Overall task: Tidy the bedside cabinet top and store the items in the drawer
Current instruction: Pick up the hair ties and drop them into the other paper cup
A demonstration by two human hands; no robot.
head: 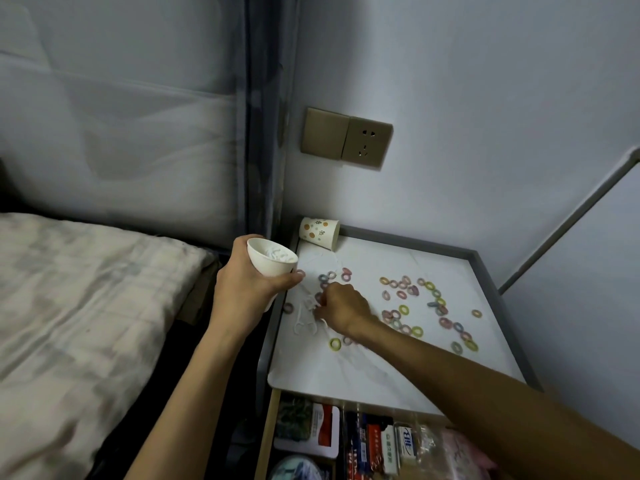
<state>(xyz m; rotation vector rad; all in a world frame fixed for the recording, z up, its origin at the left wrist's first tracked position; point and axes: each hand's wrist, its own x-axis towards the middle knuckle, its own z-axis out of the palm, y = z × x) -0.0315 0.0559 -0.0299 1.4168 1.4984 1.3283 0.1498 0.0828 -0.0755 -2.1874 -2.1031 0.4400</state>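
**Picks partly in the cup; ties and storing left**

The right forearm [519, 410] reaches over the open drawer [266, 438], which is pulled out below the front edge of the top [398, 375] and holds packets and boxes. The right hand [341, 308] is down near the top's left edge, fingers curled over loose white picks [306, 318]. I cannot tell whether it has one pinched. The left hand [249, 285] grips a white cup [273, 259] just off the left edge, with picks inside it. That gathering looks part done, as several picks lie loose on the top. Coloured ties [403, 310] are scattered from the middle to the right edge, with none collected. A patterned cup [319, 233] lies tipped over in the back left corner. By my judgement, most of the task remains.
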